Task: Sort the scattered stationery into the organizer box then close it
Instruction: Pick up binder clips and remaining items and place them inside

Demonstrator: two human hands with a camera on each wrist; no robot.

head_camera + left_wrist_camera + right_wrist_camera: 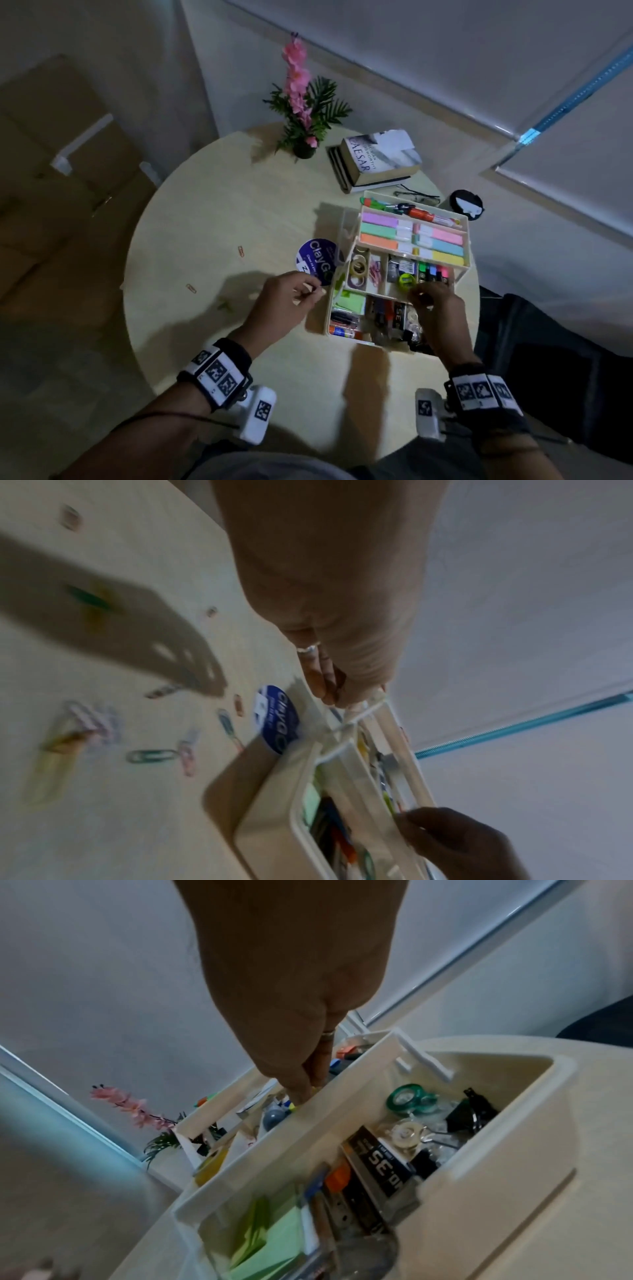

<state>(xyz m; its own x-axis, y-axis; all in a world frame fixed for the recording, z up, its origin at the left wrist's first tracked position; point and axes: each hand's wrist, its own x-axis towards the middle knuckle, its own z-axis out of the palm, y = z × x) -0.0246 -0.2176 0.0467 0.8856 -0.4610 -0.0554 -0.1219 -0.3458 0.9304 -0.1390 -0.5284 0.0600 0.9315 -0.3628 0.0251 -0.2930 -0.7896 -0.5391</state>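
The cream organizer box (327, 318) stands open at the table's right, its tiers fanned out. My right hand (424, 297) grips the front wall of the middle tray (274, 1150), with the fingertips (303, 1093) dipped just behind it near a yellow-green round item (406, 280). My left hand (315, 293) hovers at the box's left side with curled fingers. Its fingertips (337, 693) are by the tray's white corner bracket (371, 700), and I cannot make out a grip. Loose paper clips (150, 756) lie scattered on the table (241, 251). A blue round ClayGo disc (317, 257) lies beside the box.
A potted pink flower (301, 102), a stack of books (376, 161), glasses (418, 197) and a black round object (466, 204) sit behind the box. The round table's edge (137, 325) curves near my left arm. A dark seat (548, 342) is to the right.
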